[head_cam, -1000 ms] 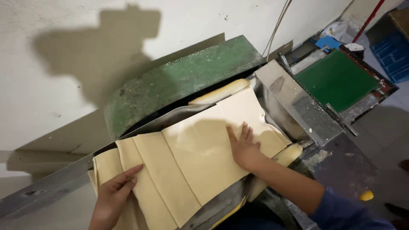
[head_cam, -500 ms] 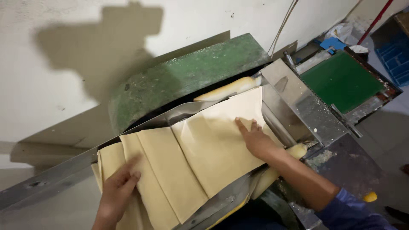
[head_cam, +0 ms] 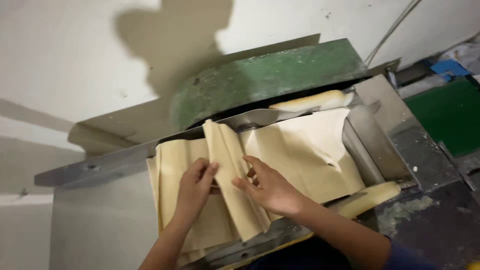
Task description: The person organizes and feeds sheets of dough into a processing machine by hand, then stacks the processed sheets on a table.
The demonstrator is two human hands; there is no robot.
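A wide pale yellow dough sheet (head_cam: 305,150) lies across the steel bed of a rolling machine (head_cam: 100,220), gathered into folds near its middle. My left hand (head_cam: 195,187) pinches a raised fold of the dough from the left. Just to the right, my right hand (head_cam: 270,187) grips the same fold, fingers curled against it. A dough-coated roller (head_cam: 312,101) shows at the back under the green curved cover (head_cam: 270,75), and another roller end (head_cam: 370,197) sticks out at the front right.
A steel side wall (head_cam: 395,130) bounds the bed on the right. A white wall (head_cam: 75,55) stands right behind the machine. A green flat surface (head_cam: 447,115) and blue item (head_cam: 450,66) lie at the far right.
Both hands came together from the sheet's outer parts to its middle and lifted the dough into a raised fold. The view shifted left.
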